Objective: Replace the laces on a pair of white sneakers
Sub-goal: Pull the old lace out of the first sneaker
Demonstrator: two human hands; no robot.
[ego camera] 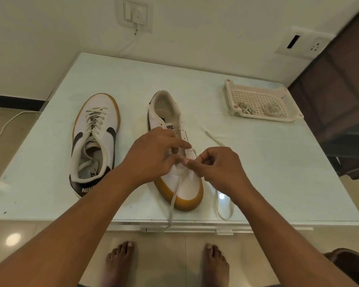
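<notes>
- On the left of the pale glass-topped table (278, 172) lies a white leather laced sneaker (94, 141) with a gum-coloured sole and black swoosh. It is parked heel towards the person and well apart from the work, probably so it stays out of the way.
- The left hand (151, 156) reaches across the throat of the second white sneaker (187, 189). Its fingers are curled onto the eyelet flap, apparently to steady the upper and hold the opening spread; exactly what the thumb pinches is hidden.
- That sneaker sits in the middle, toe towards the person, which brings the lowest eyelets closest to hand. Its upper eyelets look bare, so I judge the lacing has only begun.
- A flat off-white lace (174, 199) runs from the toe-end eyelets down over the toe and off the table's near edge.
- The right hand (220, 168), nearly touching the left, pinches the lace between thumb and curled fingers just beside the eyelets, likely to feed or tighten it. Further slack loops on the table below this hand and trails behind it.
- At the far right a white perforated plastic tray (228, 94) holds coiled laces (272, 108), well apart from the hands.
</notes>
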